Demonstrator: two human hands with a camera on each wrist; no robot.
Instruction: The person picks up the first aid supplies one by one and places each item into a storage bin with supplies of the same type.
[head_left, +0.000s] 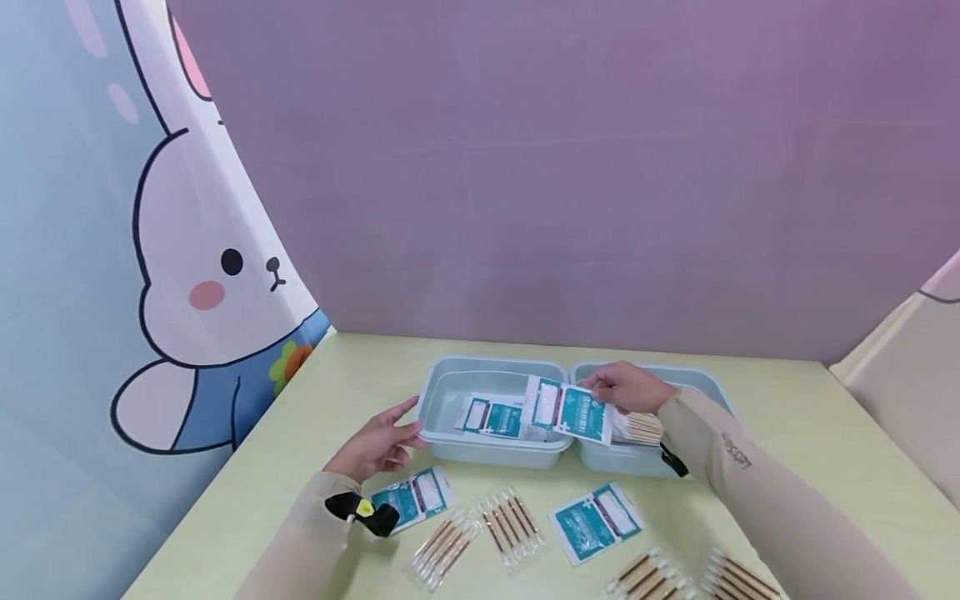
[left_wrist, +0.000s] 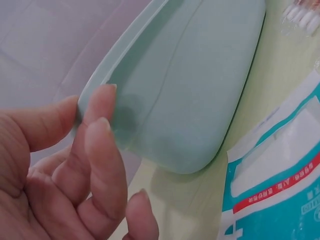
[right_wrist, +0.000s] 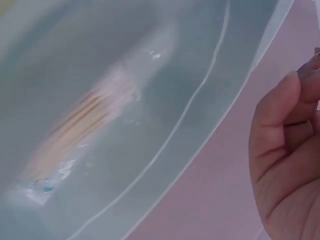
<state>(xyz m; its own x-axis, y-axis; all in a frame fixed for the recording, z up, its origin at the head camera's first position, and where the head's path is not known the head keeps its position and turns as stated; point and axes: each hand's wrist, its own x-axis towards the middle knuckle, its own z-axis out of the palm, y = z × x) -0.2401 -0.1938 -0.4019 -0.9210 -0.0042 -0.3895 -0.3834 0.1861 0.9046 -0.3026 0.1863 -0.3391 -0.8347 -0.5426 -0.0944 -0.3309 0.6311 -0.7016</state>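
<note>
Right hand (head_left: 630, 387): below and right of frame centre, thumb and fingers pinching a teal-and-white packet (head_left: 583, 412).
Held packet: above the spot where the two tubs meet, not yet laid down.
Left hand (head_left: 378, 442): lower left of centre, fingertips at the left tub's rim; whether they pinch it or just touch, we cannot tell.
Left tub (head_left: 487, 451): teal packets (head_left: 498, 418) inside, overlapping; we can't count them.
Right tub (head_left: 622, 458): bundled cotton swabs (head_left: 637, 427) inside, partly behind the arm.
Loose on the table: two teal packets, one (head_left: 426, 497) by the left sleeve, one (head_left: 596, 522) lower right of centre; four swab bundles (head_left: 512, 525) along the bottom.
Progress: we judge it partway, each tub apparently taking one kind.
Left over: the held packet plus those six pieces.
</note>
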